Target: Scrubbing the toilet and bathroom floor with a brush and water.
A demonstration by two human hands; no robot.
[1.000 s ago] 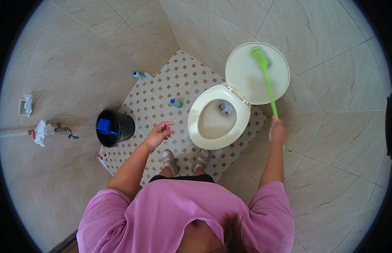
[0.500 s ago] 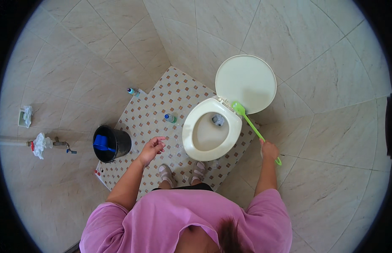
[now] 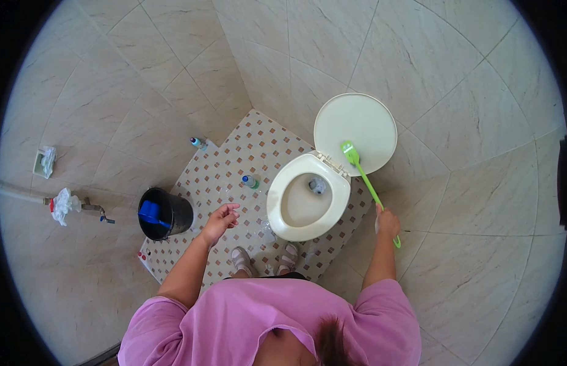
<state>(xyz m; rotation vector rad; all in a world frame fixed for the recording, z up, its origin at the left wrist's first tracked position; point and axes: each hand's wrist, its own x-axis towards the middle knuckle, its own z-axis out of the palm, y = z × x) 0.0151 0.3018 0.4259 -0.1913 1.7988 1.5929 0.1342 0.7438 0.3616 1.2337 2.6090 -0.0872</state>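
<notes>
My right hand is closed round the handle of a lime-green toilet brush. The brush's head rests against or hangs just over the lower part of the raised cream lid; which of the two I cannot tell. Below the lid, the cream toilet seat lies down on the bowl, whose inside shows a greyish patch at the drain. Out to the left of the toilet, my left hand hovers with loosely bent fingers apart and nothing in it.
A black bucket with a blue dipper inside stands at left. Two bottles, one beside the toilet and one by the wall, stand on the patterned floor. A wall tap juts out at far left.
The brush head has moved from the seat hinge up onto the lid's surface, as my right hand shifted slightly. My left hand stays nearly where it was. The whole view has tilted a little.
</notes>
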